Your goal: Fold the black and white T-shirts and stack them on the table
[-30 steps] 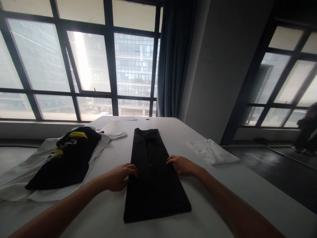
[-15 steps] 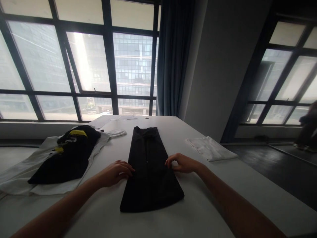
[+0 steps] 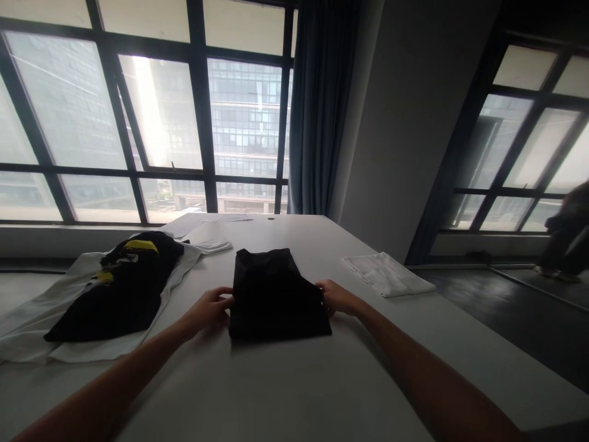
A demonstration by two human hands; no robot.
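A folded black shirt (image 3: 276, 298) lies in front of me as a short, roughly square bundle. My left hand (image 3: 212, 309) is at its left edge, fingers closed on the cloth with the tips partly hidden. On the opposite side, my right hand (image 3: 338, 298) grips the right edge, its fingertips tucked behind the fabric. The near fold forms a straight edge resting on or close to the tabletop.
The white table (image 3: 276, 393) stretches toward the windows. A black shirt with a yellow print (image 3: 115, 294) lies over white cloth (image 3: 27, 325) at left. Folded white cloth (image 3: 389, 275) sits at right. A person (image 3: 570, 230) stands far right.
The long black strip has been doubled over into a shorter bundle, its near end brought away from me. Both hands still hold its sides, and the left has shifted slightly left.
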